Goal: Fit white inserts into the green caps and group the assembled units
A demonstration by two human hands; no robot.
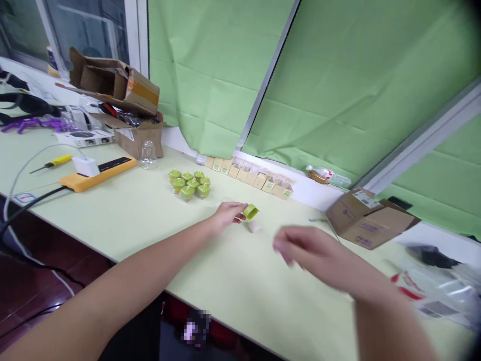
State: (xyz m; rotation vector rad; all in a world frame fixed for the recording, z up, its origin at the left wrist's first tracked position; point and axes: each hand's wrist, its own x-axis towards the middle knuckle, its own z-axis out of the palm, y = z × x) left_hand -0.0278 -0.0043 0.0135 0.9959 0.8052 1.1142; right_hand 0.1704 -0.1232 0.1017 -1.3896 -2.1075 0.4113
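My left hand [227, 215] grips a small green plastic lid [250, 211] between thumb and fingers, its hollow side turned toward me. Just below the lid is a small pale pink piece [254, 226], blurred; whether it touches the lid I cannot tell. To the right, my right hand [300, 245] hovers above the table, smeared by motion, with its fingers curled in; anything inside them is hidden. Left of my left hand stands a cluster of several small clear jars with green lids [192, 183].
Small tan boxes [248, 174] line the wall. An orange power strip [98, 174], a screwdriver [59, 161], a clear plastic cup [148, 154] and cardboard boxes [138, 140] are at left. At right are an opened carton [364, 225], a bottle [330, 176] and plastic bags [432, 286].
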